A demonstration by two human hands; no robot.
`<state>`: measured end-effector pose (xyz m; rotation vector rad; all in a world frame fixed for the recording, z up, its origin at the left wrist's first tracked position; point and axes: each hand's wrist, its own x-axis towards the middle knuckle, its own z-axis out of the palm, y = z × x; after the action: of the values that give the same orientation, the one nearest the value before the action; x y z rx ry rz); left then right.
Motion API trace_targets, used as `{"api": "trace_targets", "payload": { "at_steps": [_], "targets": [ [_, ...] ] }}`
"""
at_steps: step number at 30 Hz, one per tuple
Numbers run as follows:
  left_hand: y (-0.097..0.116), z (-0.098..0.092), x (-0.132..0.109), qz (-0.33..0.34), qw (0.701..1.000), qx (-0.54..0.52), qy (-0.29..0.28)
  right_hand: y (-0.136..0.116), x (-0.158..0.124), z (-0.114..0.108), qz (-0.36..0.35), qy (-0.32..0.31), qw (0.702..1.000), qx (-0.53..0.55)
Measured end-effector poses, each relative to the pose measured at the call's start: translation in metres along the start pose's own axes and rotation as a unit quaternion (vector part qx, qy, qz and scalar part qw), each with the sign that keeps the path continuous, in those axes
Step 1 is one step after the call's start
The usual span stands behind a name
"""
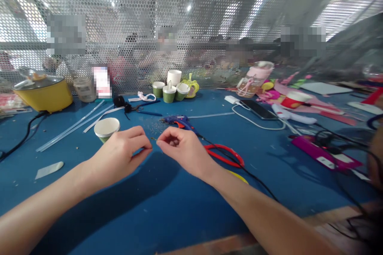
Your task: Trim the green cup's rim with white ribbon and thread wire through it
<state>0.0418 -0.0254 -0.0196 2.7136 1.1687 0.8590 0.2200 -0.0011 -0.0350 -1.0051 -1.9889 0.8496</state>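
Above the blue table (119, 207), my left hand (121, 151) is closed in a pinch, its fingertips pressed together. What it holds, if anything, is too small to name. My right hand (185, 149) pinches too, facing the left one across a narrow gap. A tiny thin yellowish-brown piece (153, 138) shows at its fingertips; its kind cannot be made out. Just behind my left hand stands a white-rimmed green paper cup (107, 126), partly hidden by it. Beyond my right hand lies a blue glue gun (176, 119) with an orange trigger.
Red-handled scissors (229, 155) lie right of my right hand, crossed by a black cord. Small green cups (169, 93) stand at the back before a perforated metal screen (194, 16). A yellow electric pot (44, 93) is back left; a phone (257, 108) and purple power strip (324, 153) are right.
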Motion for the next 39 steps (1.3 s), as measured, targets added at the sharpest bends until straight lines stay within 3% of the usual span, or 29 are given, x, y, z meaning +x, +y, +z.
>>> {"api": "trace_targets", "payload": {
  "at_steps": [4,7,11,16,22,27,30,33,39],
  "targets": [
    [0.000,-0.004,0.001,0.020,0.999,0.023,-0.015,0.000,-0.003,0.001,-0.100,-0.045,0.987,-0.114],
    [-0.006,-0.007,0.003,0.007,1.000,-0.002,-0.021,-0.002,-0.005,0.000,-0.131,-0.093,0.981,-0.110],
    [-0.012,-0.008,0.006,-0.039,0.998,-0.050,-0.025,-0.006,-0.005,-0.002,-0.065,-0.097,0.993,-0.014],
    [-0.012,-0.002,0.005,-0.051,0.995,-0.083,-0.034,-0.004,-0.001,-0.002,0.021,-0.043,0.995,0.085],
    [-0.003,0.001,0.002,-0.021,0.999,-0.043,-0.005,0.001,0.000,-0.001,-0.003,-0.007,1.000,0.000],
    [-0.004,-0.003,0.003,-0.002,1.000,-0.005,-0.001,-0.004,-0.003,-0.003,-0.065,-0.067,0.992,-0.089],
    [-0.009,-0.003,0.004,-0.016,0.999,-0.030,-0.013,-0.006,-0.004,-0.004,-0.061,-0.101,0.991,-0.057],
    [-0.013,-0.003,0.005,-0.044,0.996,-0.069,-0.033,-0.005,-0.003,-0.005,-0.011,-0.110,0.994,0.025],
    [-0.011,0.000,0.005,-0.050,0.993,-0.101,-0.029,-0.002,0.000,-0.004,0.057,-0.057,0.991,0.104]
  ]
}}
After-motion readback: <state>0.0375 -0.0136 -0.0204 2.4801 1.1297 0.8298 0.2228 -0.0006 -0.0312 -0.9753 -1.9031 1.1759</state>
